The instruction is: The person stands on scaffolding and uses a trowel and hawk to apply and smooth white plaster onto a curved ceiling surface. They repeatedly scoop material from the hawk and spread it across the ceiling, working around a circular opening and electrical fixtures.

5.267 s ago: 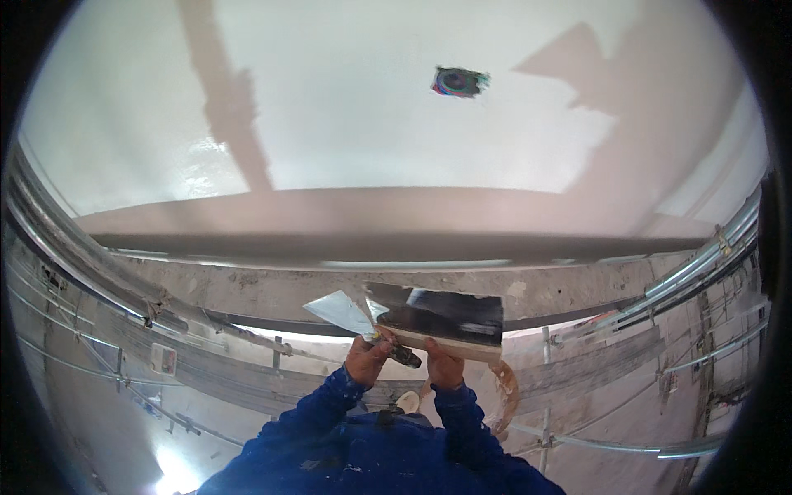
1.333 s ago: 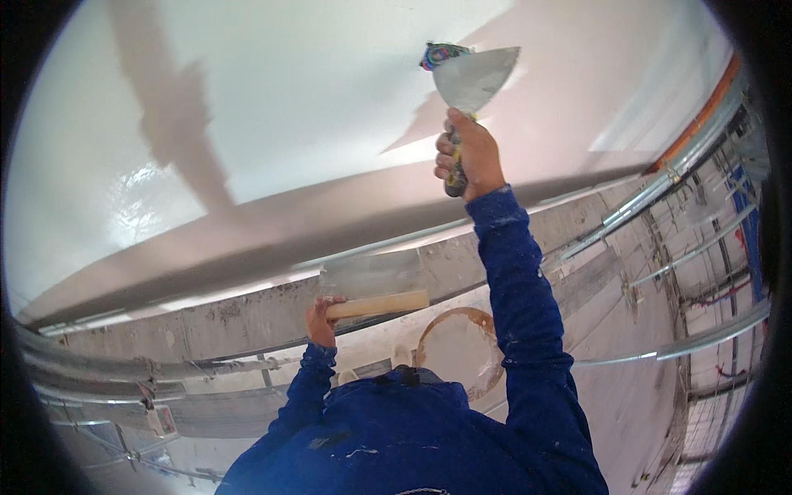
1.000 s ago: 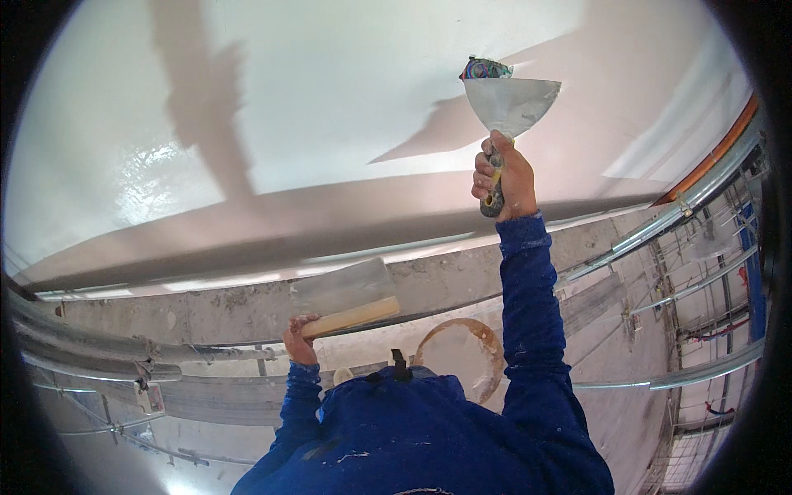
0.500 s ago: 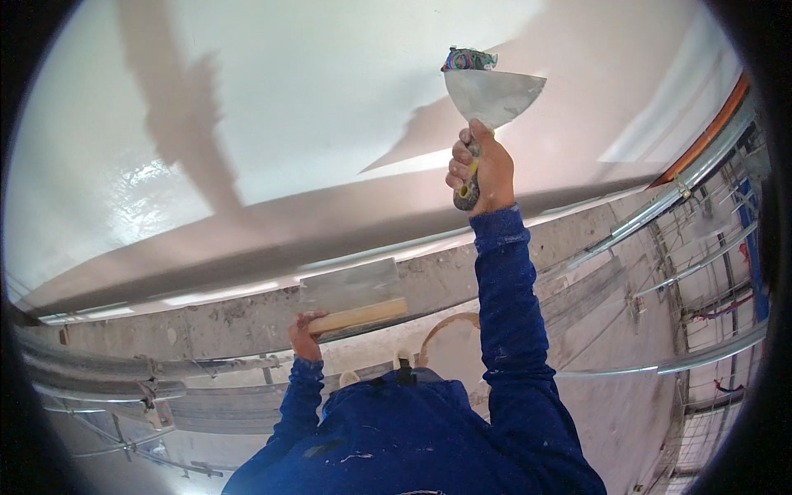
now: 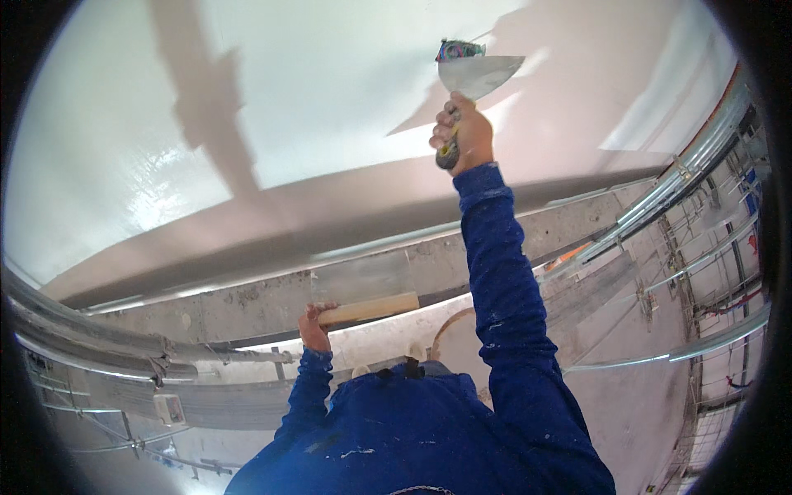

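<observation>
Two hands closed on tools, right hand (image 5: 464,136) gripping knife (image 5: 477,76) against ceiling (image 5: 330,107), blade tip covering taped patch (image 5: 459,50), left hand (image 5: 314,325) clutching hawk (image 5: 371,308) low, hawk plate barely discernible.

A building site indoors: a freshly skimmed white ceiling (image 5: 330,99), with bare concrete beam (image 5: 272,301) and metal conduit pipes (image 5: 685,173) below it.

a smooth white ceiling (image 5: 330,91) fills the far part of the view, glossy at the left where light glares off it and crossed by long shadows. below it runs a grey concrete beam (image 5: 247,305), with metal conduit pipes (image 5: 693,157) curving along the right and left sides.
</observation>
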Tool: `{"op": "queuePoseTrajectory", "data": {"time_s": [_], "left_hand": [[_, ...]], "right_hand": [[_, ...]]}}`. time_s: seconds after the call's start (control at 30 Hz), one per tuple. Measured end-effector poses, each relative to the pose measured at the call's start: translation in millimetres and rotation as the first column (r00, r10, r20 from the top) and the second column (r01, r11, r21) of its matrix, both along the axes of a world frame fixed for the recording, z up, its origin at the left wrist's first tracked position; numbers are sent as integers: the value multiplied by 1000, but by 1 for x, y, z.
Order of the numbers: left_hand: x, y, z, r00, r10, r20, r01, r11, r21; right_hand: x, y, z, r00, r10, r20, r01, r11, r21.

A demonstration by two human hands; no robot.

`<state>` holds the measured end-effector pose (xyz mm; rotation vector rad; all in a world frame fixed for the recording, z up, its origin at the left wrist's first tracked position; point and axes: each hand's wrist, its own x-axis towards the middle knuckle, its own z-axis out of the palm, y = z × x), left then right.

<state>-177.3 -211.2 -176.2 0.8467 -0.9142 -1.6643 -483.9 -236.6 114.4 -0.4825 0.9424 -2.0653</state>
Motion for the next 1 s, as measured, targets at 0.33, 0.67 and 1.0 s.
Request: {"op": "queuePoseTrajectory", "data": {"time_s": [0.33, 0.67, 1.0], "left_hand": [[9, 23, 9, 997, 56, -61, -54, 998, 36], [32, 33, 5, 996, 91, -15, -91, 996, -2], [27, 34, 15, 996, 83, 24, -83, 996, -17]], "right_hand": [[9, -8, -22, 998, -34, -56, 33, 999, -18], [10, -2, -27, 998, 6, -61, -8, 999, -32], [4, -1, -27, 998, 42, -50, -45, 998, -52]]}}
